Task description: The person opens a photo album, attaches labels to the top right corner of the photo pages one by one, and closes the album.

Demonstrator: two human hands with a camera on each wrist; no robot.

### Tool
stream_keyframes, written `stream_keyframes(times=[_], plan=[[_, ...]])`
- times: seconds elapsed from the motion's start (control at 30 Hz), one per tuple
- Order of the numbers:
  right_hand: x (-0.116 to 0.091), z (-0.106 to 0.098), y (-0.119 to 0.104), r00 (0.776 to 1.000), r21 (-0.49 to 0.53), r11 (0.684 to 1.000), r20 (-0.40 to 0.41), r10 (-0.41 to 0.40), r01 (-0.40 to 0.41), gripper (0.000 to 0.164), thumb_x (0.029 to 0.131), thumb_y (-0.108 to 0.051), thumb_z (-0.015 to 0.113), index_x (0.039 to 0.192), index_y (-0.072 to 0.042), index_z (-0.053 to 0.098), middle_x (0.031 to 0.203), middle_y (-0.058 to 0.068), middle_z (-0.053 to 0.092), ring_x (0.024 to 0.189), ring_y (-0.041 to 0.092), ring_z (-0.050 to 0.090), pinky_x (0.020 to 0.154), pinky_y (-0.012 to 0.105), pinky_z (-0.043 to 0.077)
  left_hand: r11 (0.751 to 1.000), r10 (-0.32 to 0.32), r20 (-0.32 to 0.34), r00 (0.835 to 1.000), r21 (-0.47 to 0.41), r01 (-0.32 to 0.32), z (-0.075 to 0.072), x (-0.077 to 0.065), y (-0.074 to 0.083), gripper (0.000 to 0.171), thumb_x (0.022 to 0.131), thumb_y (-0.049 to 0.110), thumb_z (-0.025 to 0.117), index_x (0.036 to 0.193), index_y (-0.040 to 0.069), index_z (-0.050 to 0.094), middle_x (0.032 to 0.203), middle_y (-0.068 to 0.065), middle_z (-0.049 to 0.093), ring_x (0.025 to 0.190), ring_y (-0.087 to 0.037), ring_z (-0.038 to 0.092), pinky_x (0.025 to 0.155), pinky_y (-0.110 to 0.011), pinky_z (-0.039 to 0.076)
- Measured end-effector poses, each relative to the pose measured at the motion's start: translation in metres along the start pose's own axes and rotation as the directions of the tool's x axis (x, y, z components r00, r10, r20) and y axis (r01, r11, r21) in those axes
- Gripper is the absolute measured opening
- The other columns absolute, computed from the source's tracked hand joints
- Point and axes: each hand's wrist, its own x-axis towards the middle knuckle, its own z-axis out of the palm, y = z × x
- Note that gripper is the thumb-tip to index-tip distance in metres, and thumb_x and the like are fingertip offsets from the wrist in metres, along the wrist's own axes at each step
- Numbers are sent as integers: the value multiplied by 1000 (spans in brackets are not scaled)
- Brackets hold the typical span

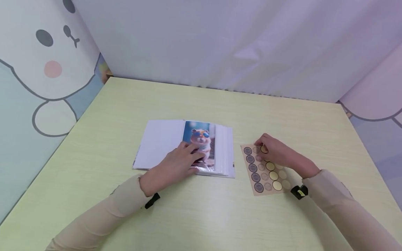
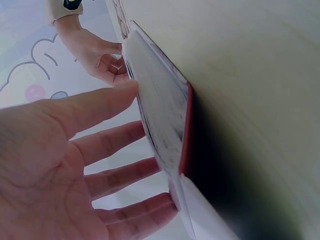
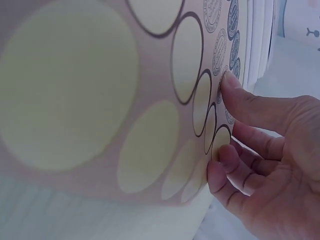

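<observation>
An open photo album [image 1: 223, 150] lies on the table, its left side a plain white page. Its top picture shows a hamster in sunglasses [image 1: 201, 139] under a shiny clear sleeve. My left hand [image 1: 180, 160] rests across that picture with fingers spread, the thumb near the album's front edge. To the right lies a tan sheet of round stickers [image 1: 265, 177], some printed dark, others pale yellow. At its far edge, my right hand [image 1: 276, 150] touches the sheet with thumb and bent fingers. I cannot tell whether a sticker is pinched between them.
The pale wooden table [image 1: 201, 216] extends all round the album and sheet. Behind it hangs a white curtain [image 1: 201, 42]. A cartoon-printed cloth [image 1: 47, 83] covers the left side, and a similar one [image 1: 380, 87] the right.
</observation>
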Motion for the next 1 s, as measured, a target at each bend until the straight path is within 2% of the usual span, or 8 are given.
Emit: stream_keyframes(times=[0.13, 0.43, 1.0], plan=[[-2, 0, -4, 1000, 10, 1000, 3, 29, -29, 28, 84, -7, 66, 108, 2, 55, 104, 11, 52, 86, 20, 50, 74, 33, 47, 1000, -3, 4, 1000, 4, 3, 0, -1, 0, 41, 83, 28, 70, 121, 16, 62, 129, -10, 53, 109, -31, 49, 80, -41, 54], [-6, 3, -10, 999, -12, 999, -21, 39, -39, 21, 88, -8, 62, 104, 1, 53, 100, 10, 50, 84, 19, 49, 72, 33, 46, 1000, 5, -9, 1000, 7, -5, 0, -1, 0, 41, 83, 27, 70, 121, 15, 62, 128, -10, 53, 109, -31, 49, 79, -41, 54], [-11, 6, -12, 998, -96, 995, -58, -17, 12, 22, 88, -10, 63, 104, 0, 50, 98, 10, 47, 83, 19, 49, 71, 32, 49, 1000, 18, -16, 1000, 21, -18, 0, -2, 0, 41, 83, 29, 69, 120, 15, 62, 127, -11, 53, 109, -32, 49, 79, -40, 54]])
